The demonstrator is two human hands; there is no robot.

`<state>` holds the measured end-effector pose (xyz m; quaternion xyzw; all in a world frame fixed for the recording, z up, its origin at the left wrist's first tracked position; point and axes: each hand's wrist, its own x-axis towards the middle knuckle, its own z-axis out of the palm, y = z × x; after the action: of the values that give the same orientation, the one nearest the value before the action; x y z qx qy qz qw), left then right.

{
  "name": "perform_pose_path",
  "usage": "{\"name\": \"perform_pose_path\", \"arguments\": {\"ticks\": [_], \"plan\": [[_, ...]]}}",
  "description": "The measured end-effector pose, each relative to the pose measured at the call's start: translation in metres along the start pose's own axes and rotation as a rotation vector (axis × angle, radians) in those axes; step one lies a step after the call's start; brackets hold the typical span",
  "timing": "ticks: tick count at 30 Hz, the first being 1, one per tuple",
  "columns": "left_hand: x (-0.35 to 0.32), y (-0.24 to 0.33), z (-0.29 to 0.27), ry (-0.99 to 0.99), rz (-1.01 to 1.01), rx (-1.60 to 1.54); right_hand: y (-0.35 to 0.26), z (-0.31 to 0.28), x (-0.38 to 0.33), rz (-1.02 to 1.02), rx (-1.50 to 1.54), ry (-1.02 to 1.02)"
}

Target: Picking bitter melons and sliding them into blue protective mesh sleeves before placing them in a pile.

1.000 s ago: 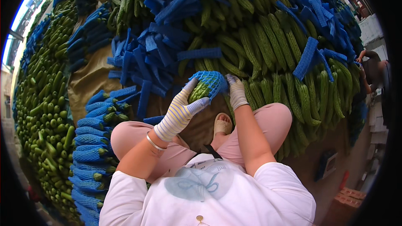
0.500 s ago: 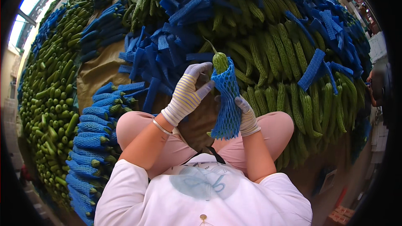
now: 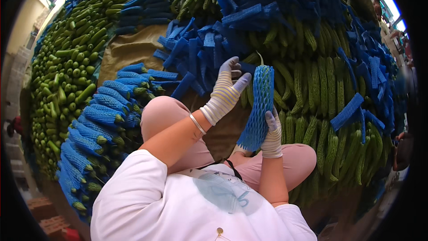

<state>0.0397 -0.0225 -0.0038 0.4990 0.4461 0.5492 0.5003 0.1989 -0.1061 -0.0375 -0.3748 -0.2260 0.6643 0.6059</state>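
Note:
A long green gourd in a blue foam net sleeve [image 3: 259, 106] stands nearly upright in front of me. My left hand [image 3: 225, 90], in a striped work glove, grips its upper part. My right hand [image 3: 272, 133], also gloved, holds the lower end of the sleeve. The net covers almost the whole gourd; only its stem tip shows at the top. I sit with my knees [image 3: 165, 111] drawn up.
Rows of bare green gourds [image 3: 312, 89] lie ahead and to the right. Loose blue net sleeves [image 3: 196, 53] are heaped ahead. Sleeved gourds [image 3: 96, 120] are stacked at my left, beyond them a large pile of green gourds [image 3: 62, 76]. Another person [image 3: 379, 4] is at the far right.
The net sleeve, bunched at the gourd's end a second ago, has been drawn down along it. My left hand moved up to the top while my right hand slid to the bottom.

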Motion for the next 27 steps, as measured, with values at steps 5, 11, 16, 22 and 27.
{"name": "perform_pose_path", "arguments": {"ticks": [5,11,16,22,27], "plan": [[-0.035,-0.002,-0.005,-0.284,-0.399,-0.518,-0.017,0.028,-0.006,-0.171,-0.502,-0.22],[-0.037,0.079,-0.151,0.294,-0.285,-0.904,-0.053,0.019,0.007,-0.342,-0.657,-0.21],[-0.088,0.083,-0.326,1.113,-0.158,0.021,-0.043,-0.014,0.014,-0.272,-0.69,-0.096],[-0.156,0.038,-0.456,1.279,-0.721,0.831,-0.025,-0.028,0.015,-0.202,-0.75,-0.065],[-0.119,0.022,-0.423,1.149,-0.819,1.174,-0.017,-0.033,0.012,-0.187,-0.76,-0.041]]}}
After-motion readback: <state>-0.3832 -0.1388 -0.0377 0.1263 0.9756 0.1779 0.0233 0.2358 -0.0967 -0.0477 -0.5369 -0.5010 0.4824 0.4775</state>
